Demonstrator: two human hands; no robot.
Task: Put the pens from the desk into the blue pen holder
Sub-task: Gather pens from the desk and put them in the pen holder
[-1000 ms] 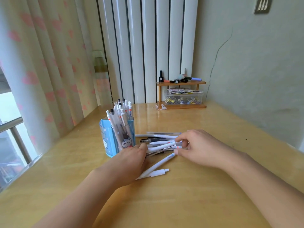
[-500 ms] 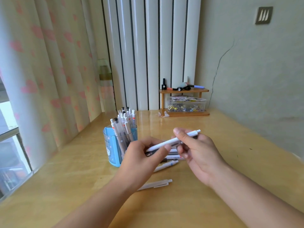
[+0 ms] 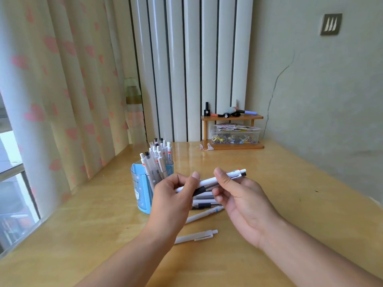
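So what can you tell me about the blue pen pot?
The blue pen holder stands upright on the wooden desk, left of the hands. It looks like see-through blue plastic, with a little white cartoon animal printed on the front. Many white and grey pens stand in it, tops up. The left hand hides its right side.

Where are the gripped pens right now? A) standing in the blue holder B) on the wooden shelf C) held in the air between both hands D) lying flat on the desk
C: the left hand and right hand both pinch the pens above the desk, beside the holder.
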